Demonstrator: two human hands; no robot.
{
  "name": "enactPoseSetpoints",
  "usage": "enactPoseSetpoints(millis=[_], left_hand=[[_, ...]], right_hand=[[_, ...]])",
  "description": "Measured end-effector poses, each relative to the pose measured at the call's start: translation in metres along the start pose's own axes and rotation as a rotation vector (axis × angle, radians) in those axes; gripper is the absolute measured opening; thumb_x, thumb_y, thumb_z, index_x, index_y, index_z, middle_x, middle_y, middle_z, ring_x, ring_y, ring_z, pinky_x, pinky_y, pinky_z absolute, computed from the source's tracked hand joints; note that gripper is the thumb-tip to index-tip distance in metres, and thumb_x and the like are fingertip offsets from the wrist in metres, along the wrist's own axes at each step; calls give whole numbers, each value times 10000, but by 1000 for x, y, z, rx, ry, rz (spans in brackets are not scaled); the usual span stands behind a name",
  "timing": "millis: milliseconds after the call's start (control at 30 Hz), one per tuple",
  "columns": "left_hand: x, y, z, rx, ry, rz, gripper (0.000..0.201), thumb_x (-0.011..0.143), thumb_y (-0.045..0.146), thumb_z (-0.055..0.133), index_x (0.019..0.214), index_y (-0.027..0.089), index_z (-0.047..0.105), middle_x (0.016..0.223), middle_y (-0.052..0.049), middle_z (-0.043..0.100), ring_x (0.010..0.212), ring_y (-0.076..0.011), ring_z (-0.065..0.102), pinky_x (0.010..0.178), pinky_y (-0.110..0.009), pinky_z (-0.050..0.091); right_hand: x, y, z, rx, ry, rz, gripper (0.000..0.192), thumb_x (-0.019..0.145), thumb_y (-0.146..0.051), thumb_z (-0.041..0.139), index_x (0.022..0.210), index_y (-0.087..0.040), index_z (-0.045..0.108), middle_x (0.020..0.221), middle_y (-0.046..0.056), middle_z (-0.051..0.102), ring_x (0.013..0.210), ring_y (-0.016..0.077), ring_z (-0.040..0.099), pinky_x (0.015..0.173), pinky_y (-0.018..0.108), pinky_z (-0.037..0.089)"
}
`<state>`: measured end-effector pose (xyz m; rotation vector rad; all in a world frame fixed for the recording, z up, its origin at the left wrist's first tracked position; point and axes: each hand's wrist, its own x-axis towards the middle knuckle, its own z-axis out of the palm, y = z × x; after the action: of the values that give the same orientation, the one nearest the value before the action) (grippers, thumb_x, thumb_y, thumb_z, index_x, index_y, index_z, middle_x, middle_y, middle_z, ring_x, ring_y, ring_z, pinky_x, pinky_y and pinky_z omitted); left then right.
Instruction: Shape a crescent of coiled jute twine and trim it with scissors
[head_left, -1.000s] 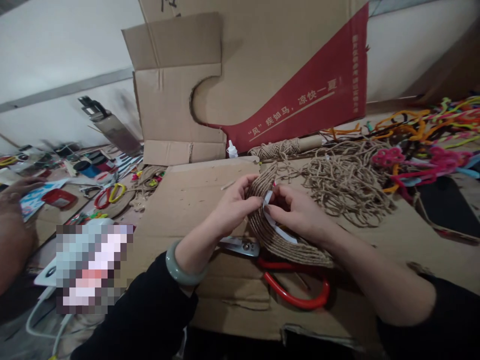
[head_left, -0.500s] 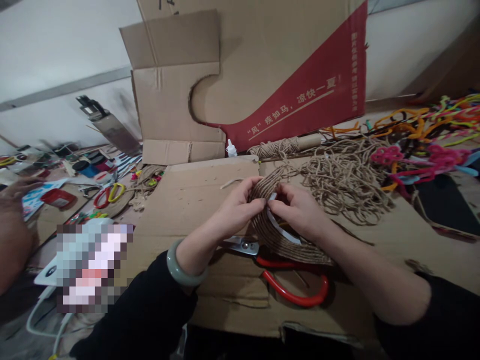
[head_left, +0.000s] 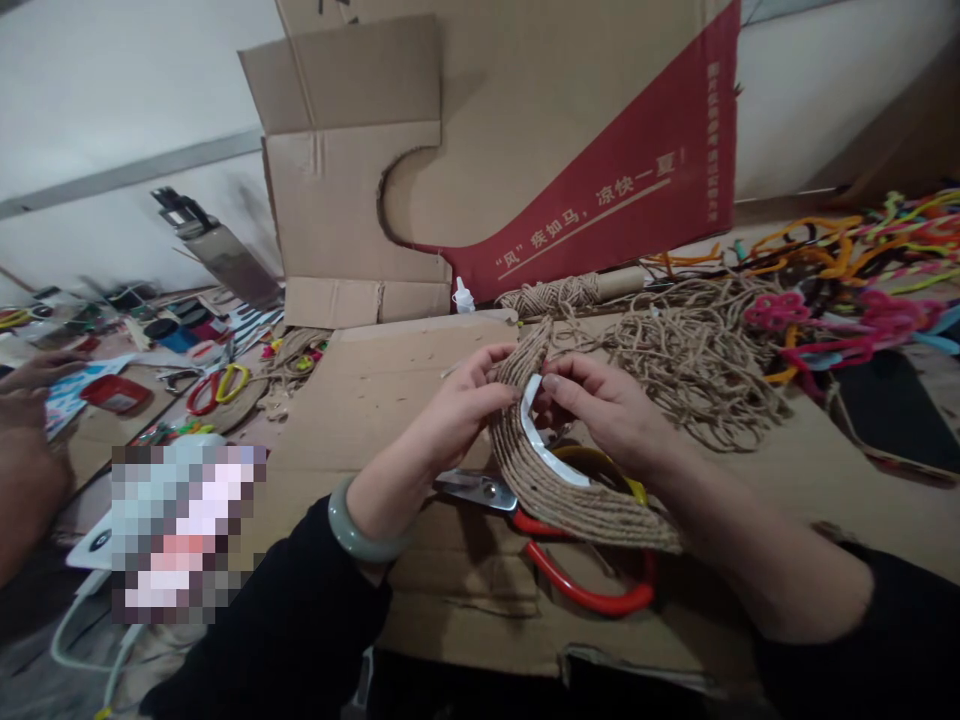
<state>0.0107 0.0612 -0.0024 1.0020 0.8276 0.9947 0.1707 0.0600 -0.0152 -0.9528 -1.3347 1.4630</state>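
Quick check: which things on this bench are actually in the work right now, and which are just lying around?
In the work: left hand, right hand, twine-wrapped ring, loose twine pile.

Lying about: red-handled scissors, glue bottle, pipe cleaners, cut cardboard box.

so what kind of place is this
Probably a shared craft table: loose twine spread out, bright pipe cleaners, cut cardboard, and both hands working a twine-wrapped piece.
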Motion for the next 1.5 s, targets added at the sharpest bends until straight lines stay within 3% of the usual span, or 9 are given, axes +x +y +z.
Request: enactPoseSetpoints(millis=[200,400,667,967,1133,1267,1367,1500], left_hand=[[-2,1,0,-56,-41,-19,453,621,112,644,1055,171,529,841,-11,649,678,-103,613,653,-238,485],[-2,-2,-2,-22,-105,-3,453,662,160,670,1088,186,519,901,-12,629,722,-97,585,650,-226,455],[-2,-5,0,11,-87,16,384,719,218,687,1071,175,537,980,-34,623,742,-96,576,704,-244,470],[-2,-2,-2,-64,-74,12,342,710,183,652,1040,181,562,832,3,624,666,-84,568,637,-214,462],[-3,-3,-3,-59,-151,-51,386,749,238,646,1118,188,549,789,8,617,617,-81,569,606,-209,462],[-6,0,-1,-15,-210,-130,510,775,286,643,1256,227,484,955,-29,643,602,-85,588,569,-216,462],[-10,4,0,55,-240,-189,573,827,351,593,1356,238,403,951,-53,658,590,-108,612,529,-215,450],[-7,6,-4,89,-290,-154,599,868,436,521,1399,226,338,863,-49,675,583,-152,648,507,-236,471]], right_hand=[[0,1,1,2,16,-26,293,729,-379,681,925,-187,577,777,2,641,628,100,585,566,239,481],[1,2,2,-14,-52,-145,209,747,-365,667,866,-209,594,874,18,672,833,143,622,778,298,519],[-1,9,5,-92,-36,-89,273,811,-413,581,984,-206,622,840,17,654,725,139,595,711,307,519],[-3,6,7,-17,-92,-85,321,766,-402,652,1026,-217,619,999,38,684,898,166,630,824,326,512],[-4,4,8,28,-131,-10,337,751,-379,670,1032,-209,597,913,17,672,729,130,617,688,290,524],[-5,0,10,80,-115,20,323,692,-386,734,912,-197,591,780,-14,634,648,112,594,613,263,506],[-6,-1,9,115,-107,28,355,654,-441,760,823,-200,562,678,-25,611,581,121,581,533,262,482],[-2,1,4,98,38,-52,333,650,-442,760,734,-198,551,606,-43,569,540,94,521,508,234,435]])
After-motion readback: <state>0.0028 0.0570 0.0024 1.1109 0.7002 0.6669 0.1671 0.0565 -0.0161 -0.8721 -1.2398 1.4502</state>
